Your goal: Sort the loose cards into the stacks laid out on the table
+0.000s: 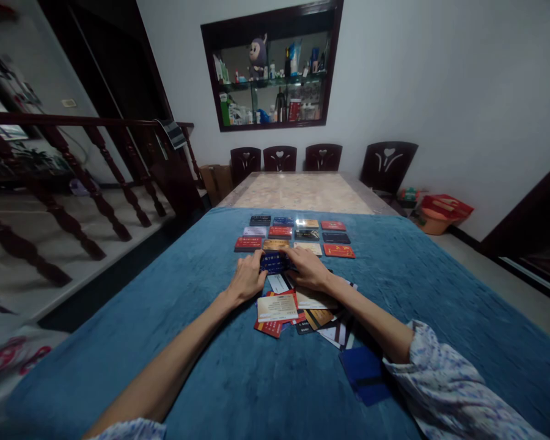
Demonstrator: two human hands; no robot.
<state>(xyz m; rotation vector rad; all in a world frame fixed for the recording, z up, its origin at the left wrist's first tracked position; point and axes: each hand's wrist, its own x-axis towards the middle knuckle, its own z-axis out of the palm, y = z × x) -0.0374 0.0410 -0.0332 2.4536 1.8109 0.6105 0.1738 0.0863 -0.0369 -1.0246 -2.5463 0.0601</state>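
Observation:
Between my two hands a dark blue card (273,263) is held by its sides, tilted up just above the cloth. My left hand (247,276) pinches its left edge, and my right hand (306,266) is closed at its right edge, partly covering it. Just beyond the blue card lie rows of cards and small card stacks, among them a gold card (276,244), a red card (339,250) and a black card (307,234). Nearer me, under my wrists, a loose heap of cards spreads out, with a cream card (277,308) on top.
A blue cloth (183,293) covers the near part of the table; bare marbled tabletop (302,189) shows at the far end. A flat blue sleeve (365,374) lies by my right forearm. Dark chairs (323,157) stand behind the table, and a wooden railing (101,171) runs along the left.

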